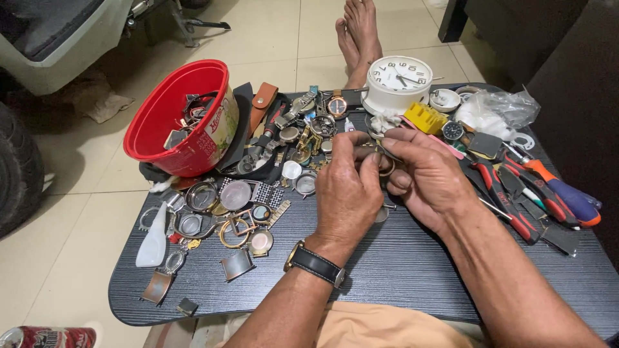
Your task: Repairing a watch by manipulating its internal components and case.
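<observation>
Your left hand and right hand meet above the tabletop, fingers pinched together on a small metal ring part. Risk: a slipped pinch drops it among the loose watch cases, where it could be lost.

Both forearms reach forward and converge. Left hand and right hand meet, fingers curled inward, tips pinched together; left wrist bent.
</observation>
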